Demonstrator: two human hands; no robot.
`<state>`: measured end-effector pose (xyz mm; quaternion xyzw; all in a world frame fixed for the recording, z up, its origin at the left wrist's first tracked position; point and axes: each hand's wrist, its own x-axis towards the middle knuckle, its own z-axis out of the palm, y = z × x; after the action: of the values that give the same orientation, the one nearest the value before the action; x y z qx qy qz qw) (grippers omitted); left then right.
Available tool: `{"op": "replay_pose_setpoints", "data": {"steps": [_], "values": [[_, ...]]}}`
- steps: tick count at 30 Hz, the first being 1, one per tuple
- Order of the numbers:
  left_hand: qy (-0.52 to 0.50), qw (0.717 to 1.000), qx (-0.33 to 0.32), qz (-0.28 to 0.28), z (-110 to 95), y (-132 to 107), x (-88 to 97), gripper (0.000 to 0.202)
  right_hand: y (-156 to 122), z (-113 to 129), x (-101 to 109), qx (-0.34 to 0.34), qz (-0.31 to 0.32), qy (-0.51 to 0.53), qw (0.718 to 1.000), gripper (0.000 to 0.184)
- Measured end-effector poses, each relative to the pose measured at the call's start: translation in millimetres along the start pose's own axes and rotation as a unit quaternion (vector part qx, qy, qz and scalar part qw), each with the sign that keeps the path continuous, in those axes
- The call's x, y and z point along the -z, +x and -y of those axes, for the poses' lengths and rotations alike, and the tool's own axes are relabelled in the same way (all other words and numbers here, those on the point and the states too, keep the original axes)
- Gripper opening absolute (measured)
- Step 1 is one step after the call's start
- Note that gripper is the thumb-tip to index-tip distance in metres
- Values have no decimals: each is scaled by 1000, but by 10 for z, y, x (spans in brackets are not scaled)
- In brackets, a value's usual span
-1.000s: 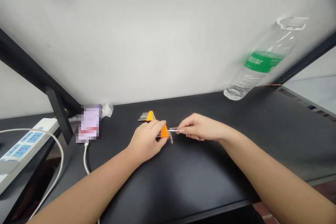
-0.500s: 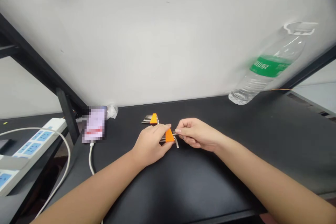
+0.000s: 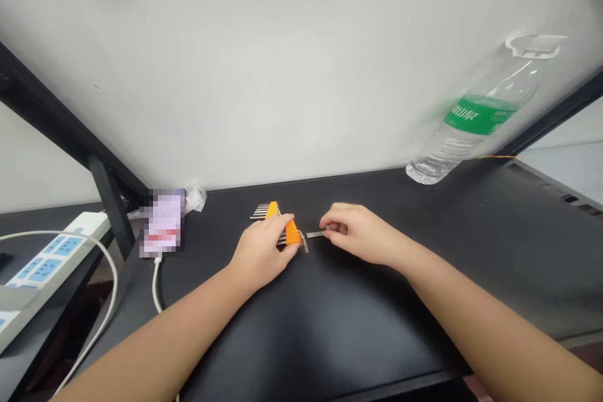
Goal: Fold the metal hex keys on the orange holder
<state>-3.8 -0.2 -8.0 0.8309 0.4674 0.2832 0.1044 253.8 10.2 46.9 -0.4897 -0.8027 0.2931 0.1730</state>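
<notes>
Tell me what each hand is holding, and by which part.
The left hand grips the nearer orange holder at its near and far ends. The right hand pinches thin metal keys toward their right ends, leaving the left ends sticking out.

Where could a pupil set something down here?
Bare: the table between left forearm and right forearm, plus its stretch from the latter back to the bottle. Crowded: the middle, with left hand, right hand, orange holders and metal rods; the left end, with phone and cable.
</notes>
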Motion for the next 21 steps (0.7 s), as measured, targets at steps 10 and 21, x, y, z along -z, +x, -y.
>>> {"op": "replay_pose_setpoints", "data": {"steps": [10, 21], "values": [[-14, 1000, -10, 10, -8, -10, -18, 49, -26, -27, -51, 61, 88, -272, 956, 12], [-18, 999, -37, -16, -17, -21, -20, 50, -43, 161, 74, 74, 48, -57, 994, 9]]}}
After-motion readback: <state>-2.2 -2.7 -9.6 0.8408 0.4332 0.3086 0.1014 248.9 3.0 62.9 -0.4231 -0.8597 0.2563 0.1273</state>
